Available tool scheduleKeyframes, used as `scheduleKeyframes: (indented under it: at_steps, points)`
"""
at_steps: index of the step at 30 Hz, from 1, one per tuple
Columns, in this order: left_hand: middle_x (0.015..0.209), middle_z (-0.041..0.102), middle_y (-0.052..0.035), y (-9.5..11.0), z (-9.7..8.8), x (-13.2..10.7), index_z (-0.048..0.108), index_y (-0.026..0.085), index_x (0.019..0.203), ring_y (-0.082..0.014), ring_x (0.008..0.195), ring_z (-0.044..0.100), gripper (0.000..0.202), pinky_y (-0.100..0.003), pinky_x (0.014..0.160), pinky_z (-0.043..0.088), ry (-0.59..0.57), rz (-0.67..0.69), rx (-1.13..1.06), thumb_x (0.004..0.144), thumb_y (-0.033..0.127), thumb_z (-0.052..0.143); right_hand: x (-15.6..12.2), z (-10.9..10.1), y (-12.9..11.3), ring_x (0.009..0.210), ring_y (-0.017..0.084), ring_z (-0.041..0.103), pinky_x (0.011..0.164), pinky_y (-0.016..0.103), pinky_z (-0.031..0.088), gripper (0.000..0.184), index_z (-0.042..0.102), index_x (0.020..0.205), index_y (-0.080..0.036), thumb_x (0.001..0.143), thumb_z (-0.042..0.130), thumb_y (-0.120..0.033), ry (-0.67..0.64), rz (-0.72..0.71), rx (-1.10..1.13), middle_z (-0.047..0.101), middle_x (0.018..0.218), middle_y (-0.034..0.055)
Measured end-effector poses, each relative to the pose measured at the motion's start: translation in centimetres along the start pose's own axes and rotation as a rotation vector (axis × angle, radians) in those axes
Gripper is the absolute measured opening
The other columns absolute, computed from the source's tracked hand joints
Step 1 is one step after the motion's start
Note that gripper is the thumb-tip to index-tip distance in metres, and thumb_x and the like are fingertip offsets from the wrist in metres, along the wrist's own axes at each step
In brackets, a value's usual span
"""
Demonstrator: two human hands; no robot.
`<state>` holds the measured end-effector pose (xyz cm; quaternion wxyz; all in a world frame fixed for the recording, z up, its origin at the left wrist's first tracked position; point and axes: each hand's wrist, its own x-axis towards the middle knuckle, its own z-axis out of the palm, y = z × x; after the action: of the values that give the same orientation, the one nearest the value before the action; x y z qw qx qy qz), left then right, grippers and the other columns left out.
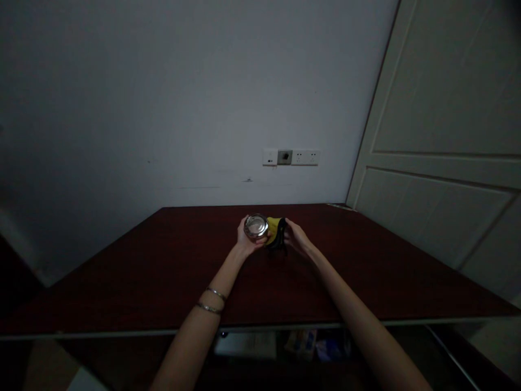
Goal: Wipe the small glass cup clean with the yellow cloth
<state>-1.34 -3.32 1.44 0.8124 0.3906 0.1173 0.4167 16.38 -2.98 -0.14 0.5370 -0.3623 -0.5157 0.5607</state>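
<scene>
Above the dark red table, my left hand (245,239) is closed around a round, shiny silver metal piece (256,226). Its circular face points toward me; whether it is a lid or the end of a container I cannot tell. Right beside it is a yellow fabric pouch-like piece (273,228) with a black edge. My right hand (296,237) grips that black edge from the right, with its fingertips partly hidden behind it. Whether the metal piece sits partly inside the yellow fabric does not show.
The dark red tabletop (163,271) stretches to a pale wall with a row of sockets (305,157). A white panelled door (439,136) stands at the right. Below the table's front edge, an open space holds a pale flat item (246,345) and small packets (301,343).
</scene>
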Motion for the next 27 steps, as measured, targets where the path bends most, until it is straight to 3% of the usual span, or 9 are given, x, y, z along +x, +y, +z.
scheduleKeyframes:
  at_steps: [3, 6, 13, 15, 18, 20, 22, 24, 27]
  points:
    - [0.064, 0.06, -0.0151, -0.3, 0.0, 0.3, 0.055, 0.01, 0.08, -0.0103, 0.032, 0.038, 0.058, -0.019, 0.029, 0.018, 0.013, 0.014, 0.04, 0.074, 0.061, 0.027, -0.7, 1.4, -0.4, 0.07, 0.017, 0.063, 0.064, 0.028, 0.049, 0.045, 0.059, 0.098, -0.017, 0.07, 0.056, -0.051, -0.063, -0.037, 0.118, 0.068, 0.086, 0.0067]
    - [0.063, 0.06, -0.0142, -0.5, -0.3, 0.5, 0.055, 0.011, 0.082, -0.0116, 0.032, 0.04, 0.058, -0.019, 0.029, 0.019, 0.032, 0.025, 0.08, 0.075, 0.061, 0.026, -0.7, 2.0, -0.4, 0.07, 0.015, 0.063, 0.066, 0.025, 0.049, 0.045, 0.059, 0.097, -0.017, 0.059, 0.07, -0.037, 0.052, -0.167, 0.122, 0.068, 0.086, 0.0041]
    - [0.065, 0.061, -0.015, -0.6, -0.7, 0.7, 0.057, 0.01, 0.086, -0.0121, 0.032, 0.041, 0.062, -0.02, 0.03, 0.02, 0.043, 0.004, 0.097, 0.074, 0.062, 0.026, 0.2, 1.2, -0.3, 0.065, 0.017, 0.063, 0.062, 0.028, 0.049, 0.028, 0.062, 0.083, -0.012, 0.057, 0.065, -0.022, 0.254, -0.092, 0.075, 0.068, 0.077, 0.0054]
    - [0.065, 0.061, -0.0145, -0.6, -0.7, 0.7, 0.057, 0.01, 0.091, -0.0123, 0.033, 0.041, 0.064, -0.02, 0.031, 0.02, 0.07, 0.02, 0.086, 0.074, 0.063, 0.025, 0.3, 1.0, -0.8, 0.07, 0.018, 0.063, 0.067, 0.03, 0.05, 0.029, 0.061, 0.086, -0.012, 0.06, 0.062, -0.025, 0.344, -0.192, 0.048, 0.068, 0.081, 0.0057]
    - [0.064, 0.061, -0.0135, -0.8, -0.5, 0.7, 0.057, 0.011, 0.086, -0.012, 0.032, 0.04, 0.062, -0.02, 0.03, 0.019, 0.079, 0.025, 0.074, 0.075, 0.062, 0.024, 0.0, 1.3, -1.9, 0.085, 0.02, 0.061, 0.077, 0.033, 0.048, 0.033, 0.058, 0.097, -0.014, 0.069, 0.056, -0.032, 0.425, -0.478, -0.173, 0.066, 0.094, 0.0065]
    - [0.064, 0.061, -0.0136, -1.0, -0.3, 0.7, 0.057, 0.011, 0.08, -0.0115, 0.031, 0.04, 0.06, -0.02, 0.03, 0.019, 0.09, 0.006, 0.08, 0.075, 0.062, 0.025, -0.6, 2.0, -2.7, 0.097, 0.02, 0.057, 0.086, 0.035, 0.043, 0.034, 0.056, 0.105, -0.016, 0.076, 0.051, -0.031, 0.363, -0.682, -0.457, 0.063, 0.104, 0.0075]
    - [0.056, 0.058, -0.0103, -1.4, 0.1, 0.7, 0.055, 0.013, 0.073, -0.0111, 0.03, 0.038, 0.056, -0.02, 0.029, 0.019, 0.146, -0.016, 0.081, 0.075, 0.062, 0.028, -1.2, 2.9, -3.3, 0.109, 0.021, 0.051, 0.095, 0.038, 0.037, 0.036, 0.052, 0.115, -0.019, 0.079, 0.048, -0.026, 0.193, -0.839, -0.751, 0.058, 0.116, 0.0078]
    - [0.045, 0.051, -0.0044, -1.6, 0.4, 0.8, 0.052, 0.015, 0.065, -0.0108, 0.028, 0.036, 0.051, -0.02, 0.029, 0.02, 0.253, -0.013, 0.068, 0.074, 0.061, 0.031, -1.7, 3.7, -3.7, 0.119, 0.022, 0.043, 0.101, 0.044, 0.029, 0.043, 0.046, 0.122, -0.021, 0.079, 0.05, -0.023, 0.03, -0.928, -1.01, 0.053, 0.124, 0.0073]
    - [0.038, 0.043, -0.0001, -1.9, 0.6, 0.8, 0.046, 0.017, 0.059, -0.0104, 0.026, 0.033, 0.049, -0.02, 0.028, 0.02, 0.361, 0.018, 0.058, 0.073, 0.062, 0.033, -1.8, 4.5, -3.7, 0.126, 0.023, 0.035, 0.104, 0.046, 0.026, 0.052, 0.038, 0.129, -0.019, 0.079, 0.052, -0.023, -0.088, -0.993, -1.226, 0.048, 0.129, 0.0085]
